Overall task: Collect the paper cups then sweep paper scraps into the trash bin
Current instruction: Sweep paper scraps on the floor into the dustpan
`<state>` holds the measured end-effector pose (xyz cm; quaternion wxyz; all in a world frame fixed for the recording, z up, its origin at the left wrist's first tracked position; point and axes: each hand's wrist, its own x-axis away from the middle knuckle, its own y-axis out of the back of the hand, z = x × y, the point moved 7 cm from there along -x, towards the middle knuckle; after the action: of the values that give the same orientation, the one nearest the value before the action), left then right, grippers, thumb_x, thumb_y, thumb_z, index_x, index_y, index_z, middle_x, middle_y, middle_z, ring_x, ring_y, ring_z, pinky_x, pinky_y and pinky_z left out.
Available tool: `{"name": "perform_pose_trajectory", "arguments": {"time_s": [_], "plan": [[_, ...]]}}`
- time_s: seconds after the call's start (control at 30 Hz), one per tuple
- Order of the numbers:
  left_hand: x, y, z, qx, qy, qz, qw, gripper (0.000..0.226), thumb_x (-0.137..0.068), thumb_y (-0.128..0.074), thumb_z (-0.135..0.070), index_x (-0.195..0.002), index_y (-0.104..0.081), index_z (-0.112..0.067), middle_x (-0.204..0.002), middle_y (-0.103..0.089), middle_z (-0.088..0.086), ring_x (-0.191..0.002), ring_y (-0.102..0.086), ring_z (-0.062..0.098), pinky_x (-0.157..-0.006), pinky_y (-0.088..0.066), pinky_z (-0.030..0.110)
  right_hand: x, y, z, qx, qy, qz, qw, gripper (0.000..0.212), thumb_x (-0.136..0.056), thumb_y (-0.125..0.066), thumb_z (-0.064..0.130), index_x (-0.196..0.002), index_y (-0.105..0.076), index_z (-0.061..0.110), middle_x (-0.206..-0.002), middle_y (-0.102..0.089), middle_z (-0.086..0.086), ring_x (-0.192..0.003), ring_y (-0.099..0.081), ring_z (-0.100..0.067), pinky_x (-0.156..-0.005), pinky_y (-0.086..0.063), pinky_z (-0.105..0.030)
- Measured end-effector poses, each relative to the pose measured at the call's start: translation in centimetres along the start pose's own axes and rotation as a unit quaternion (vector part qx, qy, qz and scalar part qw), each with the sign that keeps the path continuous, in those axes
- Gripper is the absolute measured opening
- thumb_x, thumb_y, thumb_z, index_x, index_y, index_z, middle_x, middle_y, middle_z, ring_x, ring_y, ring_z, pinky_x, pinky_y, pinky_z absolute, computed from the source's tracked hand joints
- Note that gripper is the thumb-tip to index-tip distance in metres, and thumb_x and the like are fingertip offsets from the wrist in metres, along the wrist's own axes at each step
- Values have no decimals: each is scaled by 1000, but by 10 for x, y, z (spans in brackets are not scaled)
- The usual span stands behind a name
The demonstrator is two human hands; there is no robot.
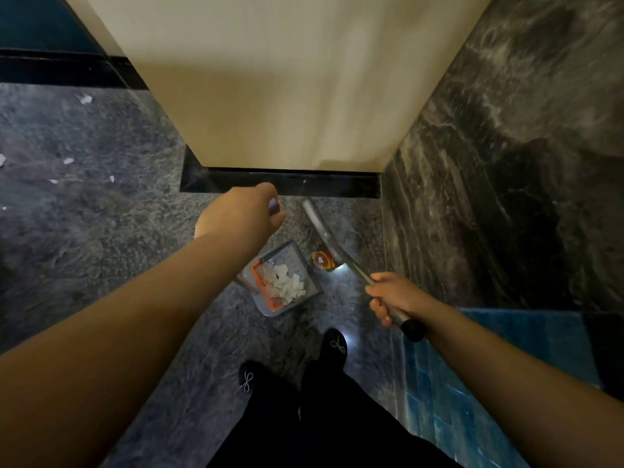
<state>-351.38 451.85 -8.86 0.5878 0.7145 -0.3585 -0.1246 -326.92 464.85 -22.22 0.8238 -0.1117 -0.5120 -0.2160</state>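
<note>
Item 1. Left hand (244,211): fingers curled round the top of a grey upright handle; only a short stretch of it shows at the knuckles. Below this hand hangs or stands the dustpan (282,278), so the handle very likely belongs to it; whether the pan rests on the floor cannot be told. Judged purpose: keeping the pan level so its load stays in.

Item 2. Paper scraps in dustpan (287,283): a heap of white pieces lying beside an orange comb-like insert, below and just right of the left hand.

Item 3. Right hand (393,297): clamped round a metal broom handle (341,255), near its black end cap. The shaft slants away from this hand toward the wall base; the broom head is not clearly visible. A red-and-yellow label (322,260) sits by the shaft, between the two hands.

Item 4. Loose scraps on floor (86,99): several white bits well to the left of the left hand, not yet swept.

Item 5. Paper cups and trash bin: none in view.

Judgement: sweeping partly done; one load collected, more remains on the floor.
</note>
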Motion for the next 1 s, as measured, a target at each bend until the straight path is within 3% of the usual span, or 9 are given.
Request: {"name": "perform_pose_trajectory", "arguments": {"time_s": [0.2, 0.37, 0.43, 0.5, 0.53, 0.7, 0.8, 0.9, 1.0], "plan": [[0, 0, 8, -7, -3, -17, 1000, 24, -93, -56, -48, -96, -55, -24, -69, -47, -2, -66, -50, 25, -53, -38, 30, -21, 20, -3, 3, -10, -26, 1000, 39, -101, -41, 5, -138, -31, 2, -58, -40, -12, -29, -38, -11, -33, -33, -17], [9, -1, 21, -7, 5, -21, 1000, 26, -92, -56, -49, -101, -57, -24, -78, -54, 0, -73, -58, 27, -59, -53, 38, -35, 22, -16, -44, -113, -50, 991, 42, -101, -36, 1, -141, -34, 14, -63, -39, -10, -39, -38, -15, -35, -31, -17], [10, 0, 20, -8, 3, -21, 1000, 27, -92, -56, -49, -102, -58, -24, -84, -59, 4, -75, -59, 29, -62, -56, 41, -38, 19, -20, -69, -143, -65, 985, 33, -101, -32, 2, -124, -49, 18, -61, -32, -6, -38, -34, -12, -33, -25, -14], [10, 0, 16, -13, 0, -19, 1000, 27, -93, -55, -48, -102, -58, -23, -86, -61, 7, -76, -60, 30, -63, -56, 43, -38, 12, -24, -58, -123, -56, 989, 22, -102, -30, 6, -97, -47, 20, -60, -30, -5, -29, -32, -8, -32, -24, -12], [10, 0, 15, -16, -1, -18, 1000, 26, -93, -55, -47, -102, -57, -22, -85, -61, 7, -75, -59, 31, -63, -56, 42, -36, 8, -26, -51, -109, -53, 991, 20, -103, -29, 9, -94, -45, 18, -59, -30, -6, -26, -31, -8, -31, -24, -11], [9, 0, 17, -23, 11, -24, 999, 24, -93, -54, -49, -98, -54, -25, -74, -54, 2, -68, -55, 28, -53, -47, 34, -31, 5, -35, -87, -123, -41, 988, 32, -105, -29, 17, -136, -37, 12, -60, -28, -4, -24, -29, -4, -31, -24, -8], [7, -1, 15, -24, 5, -32, 999, 23, -93, -55, -47, -96, -53, -25, -67, -49, -1, -64, -52, 26, -51, -40, 30, -23, -1, -35, -128, -148, -17, 981, 38, -105, -29, 16, -143, -32, 18, -58, -27, -1, -24, -28, -3, -31, -23, -7], [6, -2, 15, -27, 3, -34, 999, 22, -93, -55, -47, -95, -53, -25, -64, -47, -2, -60, -50, 24, -49, -37, 29, -10, -9, -32, -148, -143, 12, 979, 42, -105, -28, 15, -147, -26, 18, -43, -30, 2, -25, -28, -3, -31, -22, -8], [9, -3, 16, -30, 5, -35, 999, 23, -93, -53, -49, -95, -52, -26, -65, -48, -3, -60, -50, 24, -47, -37, 28, 1, -14, -35, -204, -166, 42, 964, 32, -105, -33, 18, -135, -39, 28, -47, -33, 1, -26, -30, -4, -29, -24, -9]]}}
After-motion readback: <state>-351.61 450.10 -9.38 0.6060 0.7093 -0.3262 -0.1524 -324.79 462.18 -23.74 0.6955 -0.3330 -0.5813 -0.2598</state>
